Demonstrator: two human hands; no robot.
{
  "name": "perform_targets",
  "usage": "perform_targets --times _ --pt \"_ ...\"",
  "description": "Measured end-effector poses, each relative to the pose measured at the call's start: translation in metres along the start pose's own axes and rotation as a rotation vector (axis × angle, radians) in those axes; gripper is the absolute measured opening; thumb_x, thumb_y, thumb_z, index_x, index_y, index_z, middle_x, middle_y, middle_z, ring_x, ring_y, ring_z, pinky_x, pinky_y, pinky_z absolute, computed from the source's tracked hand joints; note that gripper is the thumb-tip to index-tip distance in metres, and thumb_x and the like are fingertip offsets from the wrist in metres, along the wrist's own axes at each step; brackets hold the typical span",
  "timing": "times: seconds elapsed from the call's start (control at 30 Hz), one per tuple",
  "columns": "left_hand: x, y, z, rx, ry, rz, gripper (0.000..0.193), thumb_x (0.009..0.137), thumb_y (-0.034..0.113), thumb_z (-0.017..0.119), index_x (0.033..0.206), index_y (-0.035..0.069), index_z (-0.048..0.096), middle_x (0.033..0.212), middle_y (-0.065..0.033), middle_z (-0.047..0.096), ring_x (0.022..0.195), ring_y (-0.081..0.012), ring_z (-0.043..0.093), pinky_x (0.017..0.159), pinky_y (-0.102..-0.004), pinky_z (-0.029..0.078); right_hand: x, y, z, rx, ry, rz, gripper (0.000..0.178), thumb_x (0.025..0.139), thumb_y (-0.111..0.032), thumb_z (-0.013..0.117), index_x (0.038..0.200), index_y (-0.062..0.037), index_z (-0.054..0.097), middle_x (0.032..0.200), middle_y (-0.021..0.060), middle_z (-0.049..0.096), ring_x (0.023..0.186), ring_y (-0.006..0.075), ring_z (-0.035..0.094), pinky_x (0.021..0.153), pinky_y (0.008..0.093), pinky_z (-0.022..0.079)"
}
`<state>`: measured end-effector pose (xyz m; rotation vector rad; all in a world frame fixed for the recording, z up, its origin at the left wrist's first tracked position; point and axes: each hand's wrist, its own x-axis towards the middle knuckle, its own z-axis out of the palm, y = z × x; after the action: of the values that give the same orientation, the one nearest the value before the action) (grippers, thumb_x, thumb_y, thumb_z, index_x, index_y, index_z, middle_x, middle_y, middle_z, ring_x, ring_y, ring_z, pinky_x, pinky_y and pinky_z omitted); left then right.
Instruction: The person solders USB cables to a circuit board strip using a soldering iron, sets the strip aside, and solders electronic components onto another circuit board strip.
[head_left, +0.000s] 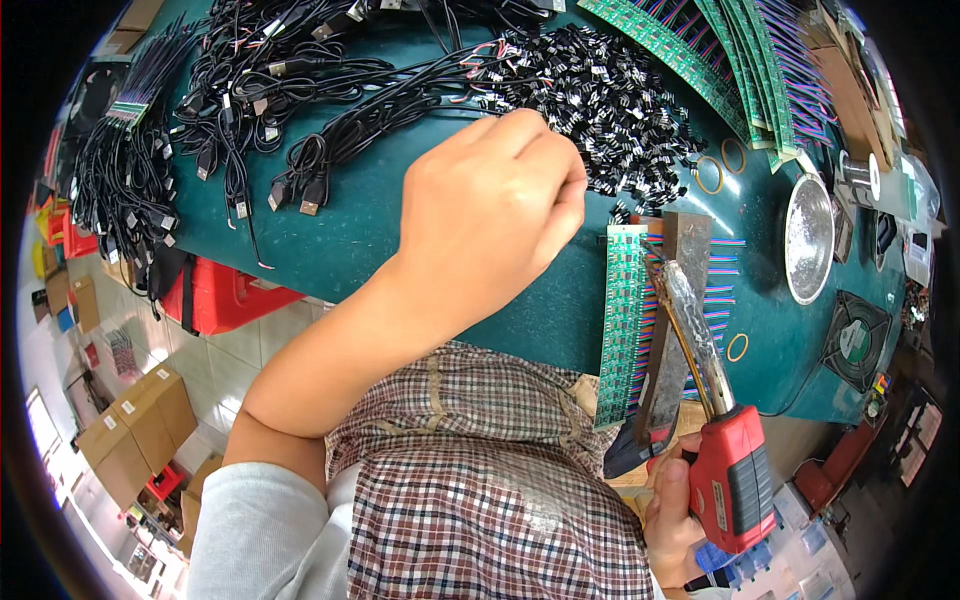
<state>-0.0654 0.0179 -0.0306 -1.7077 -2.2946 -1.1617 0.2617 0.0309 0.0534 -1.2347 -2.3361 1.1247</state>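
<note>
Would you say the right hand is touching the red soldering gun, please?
Touching: the head view shows the right hand wrapped around the red soldering gun grip.

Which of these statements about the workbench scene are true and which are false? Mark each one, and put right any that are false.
1. The right hand grips a red soldering gun. True.
2. The left hand lies flat and open on the table. False: it is closed in a fist, raised over the green tabletop.
3. A pile of small black parts lies beyond the left hand. True.
4. The round metal dish sits at the left edge of the table. False: it is on the right side.
5. Black cables with plugs are spread over the far left of the table. True.
</note>
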Motion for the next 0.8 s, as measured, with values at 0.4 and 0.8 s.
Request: perform_targets --times 0.4,0.8 --pt "-0.029 0.027 -0.010 -0.519 -0.170 -0.244 0.013 0.085 -0.006 0.078 0.097 -0.002 0.077 0.091 -0.0101 0.075 0.076 -0.0156 0.075 0.066 -0.0262 0.062 -0.012 -0.003 0.002 0.365 0.035 0.302 0.026 0.104 -0.011 0.062 0.126 0.0017 0.056 0.077 0.0045 0.054 0.058 0.0116 0.047 0.059 0.0291 0.042" --pt "-0.030 0.028 -0.002 -0.550 -0.127 -0.275 0.013 0.083 -0.007 0.079 0.095 -0.001 0.076 0.091 -0.0087 0.075 0.075 -0.0145 0.074 0.066 -0.0256 0.062 -0.005 0.000 -0.002 0.006 -0.084 0.171 0.023 0.086 -0.015 0.079 0.102 -0.0014 0.071 0.096 0.0172 0.070 0.084 0.0398 0.068 0.079 0.0468 0.055"
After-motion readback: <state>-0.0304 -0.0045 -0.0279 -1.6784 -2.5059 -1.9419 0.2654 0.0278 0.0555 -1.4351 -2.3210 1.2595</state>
